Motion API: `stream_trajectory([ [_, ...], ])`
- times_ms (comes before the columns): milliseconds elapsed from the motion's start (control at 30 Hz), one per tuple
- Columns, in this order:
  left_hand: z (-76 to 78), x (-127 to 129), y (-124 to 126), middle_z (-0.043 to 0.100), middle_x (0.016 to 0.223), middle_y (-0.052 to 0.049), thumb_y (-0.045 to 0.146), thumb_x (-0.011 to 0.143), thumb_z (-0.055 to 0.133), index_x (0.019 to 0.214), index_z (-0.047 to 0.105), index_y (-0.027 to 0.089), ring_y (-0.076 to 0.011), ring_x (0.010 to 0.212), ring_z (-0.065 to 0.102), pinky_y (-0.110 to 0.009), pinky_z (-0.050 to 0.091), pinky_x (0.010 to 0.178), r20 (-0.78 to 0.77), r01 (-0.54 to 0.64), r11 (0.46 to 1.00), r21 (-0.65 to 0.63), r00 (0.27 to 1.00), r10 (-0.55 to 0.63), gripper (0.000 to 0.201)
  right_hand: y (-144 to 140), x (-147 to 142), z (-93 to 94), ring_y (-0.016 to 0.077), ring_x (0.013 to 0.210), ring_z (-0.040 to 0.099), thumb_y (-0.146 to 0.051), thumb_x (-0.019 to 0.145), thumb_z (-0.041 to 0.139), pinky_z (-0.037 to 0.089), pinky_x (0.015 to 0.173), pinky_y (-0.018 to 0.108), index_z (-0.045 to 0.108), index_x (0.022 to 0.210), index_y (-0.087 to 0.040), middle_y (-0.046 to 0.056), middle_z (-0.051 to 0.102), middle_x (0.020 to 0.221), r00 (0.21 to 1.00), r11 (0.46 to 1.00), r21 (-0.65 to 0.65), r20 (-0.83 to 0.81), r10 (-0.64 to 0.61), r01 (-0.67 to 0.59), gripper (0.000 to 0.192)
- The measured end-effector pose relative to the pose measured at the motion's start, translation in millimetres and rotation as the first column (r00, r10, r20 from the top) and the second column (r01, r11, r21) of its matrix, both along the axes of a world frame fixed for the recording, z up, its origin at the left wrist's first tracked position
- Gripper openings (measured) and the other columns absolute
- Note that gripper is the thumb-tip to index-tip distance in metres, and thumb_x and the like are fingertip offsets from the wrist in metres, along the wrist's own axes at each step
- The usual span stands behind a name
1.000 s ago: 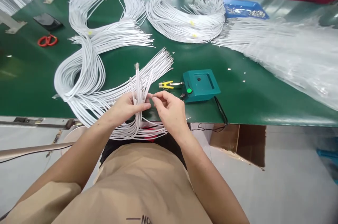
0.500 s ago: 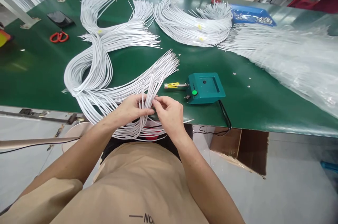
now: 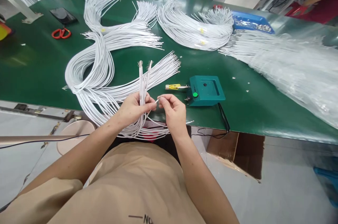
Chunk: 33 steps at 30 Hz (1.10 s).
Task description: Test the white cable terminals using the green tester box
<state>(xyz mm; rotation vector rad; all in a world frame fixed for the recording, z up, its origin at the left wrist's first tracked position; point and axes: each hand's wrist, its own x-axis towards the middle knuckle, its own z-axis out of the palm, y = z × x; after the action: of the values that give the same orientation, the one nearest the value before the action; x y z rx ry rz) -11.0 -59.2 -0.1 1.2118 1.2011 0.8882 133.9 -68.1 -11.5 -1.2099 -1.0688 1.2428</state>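
Observation:
My left hand (image 3: 139, 106) is closed around a small bunch of white cables (image 3: 143, 82), whose frayed wire ends point up and away from me. Between its thumb and finger it also pinches one white cable end (image 3: 157, 100). My right hand (image 3: 173, 109) grips the tip of that same cable with thumb and forefinger. Below and left of my hands, a large looped bundle of white cables (image 3: 91, 92) lies on the table and hangs over its front edge. Right of my hands stands a green machine (image 3: 205, 91) with a yellow-marked metal shaft (image 3: 175, 86).
More white cable bundles (image 3: 192, 28) lie across the green table (image 3: 253, 100). Red-handled scissors (image 3: 61, 33) and a dark flat object (image 3: 63, 16) are at the left. A blue tray (image 3: 252, 23) of small parts stands behind plastic-wrapped cables (image 3: 295, 65). A cardboard box (image 3: 236, 153) is below.
The bunch in my left hand now stands more upright, its ends gathered into two groups. My right hand has moved slightly right, with one cable tip stretched between both hands.

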Motion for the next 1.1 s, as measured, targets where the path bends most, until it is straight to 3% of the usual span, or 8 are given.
stream_trajectory([
  [133,5.1,5,-4,0.063,0.071,0.000,0.035,0.069,0.073,0.069,0.043,0.019,-0.0119,0.060,0.057,-0.025,0.044,0.059,0.005,-0.070,0.997,0.025,0.998,0.070,0.033,2,-4,-1.8,0.0088,0.058,0.050,-0.032,0.070,0.068,0.046,0.063,0.025,0.065,0.077,-0.017,-0.003,0.057,0.066,0.915,0.982,-0.158,-0.402,0.033,-0.105,0.016],
  [200,6.5,6,-6,0.064,0.073,-0.001,0.034,0.071,0.071,0.070,0.045,0.019,-0.0121,0.061,0.058,-0.026,0.045,0.060,0.003,-0.083,0.995,0.049,0.997,0.083,0.031,2,-4,-1.1,0.0072,0.053,0.044,-0.028,0.067,0.070,0.043,0.057,0.023,0.064,0.073,-0.017,-0.005,0.052,0.059,0.863,0.966,-0.215,-0.505,0.017,-0.144,0.014],
  [333,5.7,7,-8,0.064,0.073,-0.001,0.033,0.074,0.069,0.072,0.046,0.019,-0.0131,0.065,0.061,-0.026,0.046,0.062,-0.018,-0.061,0.996,0.060,0.998,0.062,0.027,4,-1,5.1,0.0067,0.051,0.042,-0.025,0.068,0.067,0.040,0.053,0.021,0.064,0.074,-0.017,-0.006,0.049,0.056,0.901,0.961,-0.259,-0.432,-0.024,-0.099,0.011],
  [467,5.1,8,-10,0.064,0.074,0.000,0.034,0.073,0.069,0.071,0.044,0.019,-0.0144,0.067,0.064,-0.026,0.046,0.062,-0.001,-0.047,0.998,0.037,0.999,0.047,0.029,9,6,12.3,0.0073,0.060,0.050,-0.035,0.075,0.064,0.044,0.063,0.022,0.068,0.090,-0.021,-0.005,0.058,0.070,0.954,0.983,-0.125,-0.285,0.095,-0.135,0.021],
  [600,3.7,6,-10,0.060,0.070,0.002,0.032,0.074,0.069,0.072,0.045,0.019,-0.0143,0.068,0.063,-0.026,0.046,0.064,0.036,-0.045,0.999,0.023,0.998,0.044,0.028,10,9,12.0,0.0086,0.065,0.056,-0.035,0.073,0.070,0.046,0.070,0.024,0.070,0.074,-0.019,-0.002,0.065,0.072,0.955,0.972,-0.100,-0.228,0.187,-0.214,0.016],
  [733,0.8,3,-9,0.061,0.074,0.002,0.028,0.075,0.068,0.071,0.044,0.018,-0.0102,0.063,0.055,-0.025,0.042,0.062,0.011,-0.046,0.997,0.056,0.999,0.046,0.026,4,8,5.4,0.0097,0.070,0.059,-0.029,0.068,0.076,0.048,0.073,0.025,0.074,0.077,-0.021,0.000,0.071,0.081,0.955,0.984,-0.134,-0.287,0.077,-0.120,0.013],
  [867,-0.4,3,-8,0.059,0.077,0.002,0.025,0.074,0.068,0.071,0.043,0.019,-0.0087,0.061,0.048,-0.025,0.040,0.063,0.008,-0.062,0.994,0.090,0.998,0.062,0.025,1,8,0.7,0.0087,0.070,0.059,-0.025,0.066,0.077,0.048,0.073,0.024,0.076,0.079,-0.022,0.000,0.073,0.090,0.927,0.981,-0.154,-0.371,0.055,-0.120,0.013],
  [1100,3.2,4,-9,0.060,0.075,0.001,0.023,0.072,0.067,0.070,0.046,0.019,-0.0125,0.070,0.053,-0.027,0.042,0.070,-0.160,-0.105,0.969,0.224,0.977,0.143,0.022,2,10,2.3,0.0069,0.060,0.056,-0.024,0.060,0.081,0.048,0.069,0.024,0.075,0.076,-0.017,-0.001,0.069,0.070,0.850,0.922,-0.308,-0.525,0.040,-0.234,0.019],
])
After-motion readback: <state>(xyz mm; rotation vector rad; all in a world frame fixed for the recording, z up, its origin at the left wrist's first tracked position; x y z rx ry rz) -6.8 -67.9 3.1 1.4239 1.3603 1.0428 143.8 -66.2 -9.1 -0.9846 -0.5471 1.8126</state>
